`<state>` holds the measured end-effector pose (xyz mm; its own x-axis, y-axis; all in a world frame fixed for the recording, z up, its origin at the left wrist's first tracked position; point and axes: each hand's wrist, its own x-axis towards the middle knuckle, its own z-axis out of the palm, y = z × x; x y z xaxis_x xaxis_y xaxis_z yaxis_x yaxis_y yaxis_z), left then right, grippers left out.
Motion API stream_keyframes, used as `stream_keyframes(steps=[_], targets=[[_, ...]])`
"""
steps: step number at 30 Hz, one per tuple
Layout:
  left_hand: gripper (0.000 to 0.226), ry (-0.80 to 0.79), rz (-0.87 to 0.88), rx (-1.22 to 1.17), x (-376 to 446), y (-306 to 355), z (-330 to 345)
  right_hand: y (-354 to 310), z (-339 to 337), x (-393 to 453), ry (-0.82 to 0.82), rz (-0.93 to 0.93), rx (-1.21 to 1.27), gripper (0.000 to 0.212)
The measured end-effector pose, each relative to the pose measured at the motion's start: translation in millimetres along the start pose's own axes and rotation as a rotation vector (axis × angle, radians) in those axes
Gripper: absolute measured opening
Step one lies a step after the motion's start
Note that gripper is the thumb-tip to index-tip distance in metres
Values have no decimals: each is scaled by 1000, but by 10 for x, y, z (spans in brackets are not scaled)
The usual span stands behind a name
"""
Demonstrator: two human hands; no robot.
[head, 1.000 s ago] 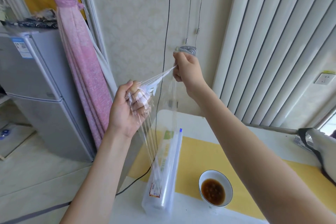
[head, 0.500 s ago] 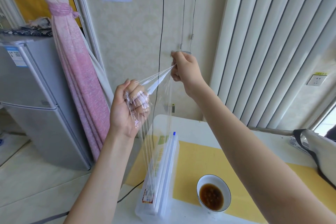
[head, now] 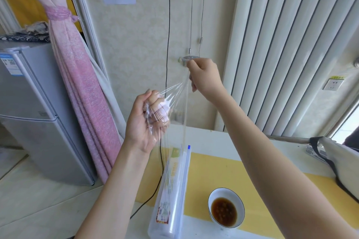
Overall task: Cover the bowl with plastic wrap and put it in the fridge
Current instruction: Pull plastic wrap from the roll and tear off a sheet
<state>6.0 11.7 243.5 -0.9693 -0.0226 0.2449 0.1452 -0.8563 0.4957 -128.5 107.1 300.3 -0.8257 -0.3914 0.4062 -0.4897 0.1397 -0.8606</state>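
Note:
A white bowl point(head: 226, 207) with dark brown liquid stands on the yellow mat near the table's front. To its left lies the clear plastic wrap dispenser point(head: 170, 198), lengthwise. A sheet of plastic wrap point(head: 174, 110) rises from the dispenser up to both hands. My left hand point(head: 149, 120) is raised above the dispenser, fingers closed on a bunched corner of the wrap. My right hand point(head: 204, 75) is higher and further back, pinching the other top corner. The wrap is stretched and wrinkled between them. A grey fridge point(head: 33, 106) stands at the left, door closed.
A pink curtain point(head: 77, 75) hangs between the fridge and the table point(head: 209, 137). A black cable point(head: 167, 64) runs down the wall and off the table's left edge. A white bag with a black strap point(head: 338, 159) lies at the right. Vertical blinds stand behind the table.
The view has tilted up a little. My right hand has sunk slightly toward my left hand, and the wrap between them is shorter and more bunched.

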Motion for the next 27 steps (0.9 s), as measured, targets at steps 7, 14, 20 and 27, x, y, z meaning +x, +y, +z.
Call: stream_keyframes(steps=[7,14,20,27], targets=[[40,188,55,122,213,-407,212,281,-395,-124,89,176,-59,25],[32,31,-238,128,494,-1016,290,653,-934,-326,112,451,295,27],[27,18,-442,113,617,-1649,310,1012,-1405,-519,272,762,467,24],[28,-120,-680,71,609,-2309,280,1607,-1875,-836,397,1050,628,35]])
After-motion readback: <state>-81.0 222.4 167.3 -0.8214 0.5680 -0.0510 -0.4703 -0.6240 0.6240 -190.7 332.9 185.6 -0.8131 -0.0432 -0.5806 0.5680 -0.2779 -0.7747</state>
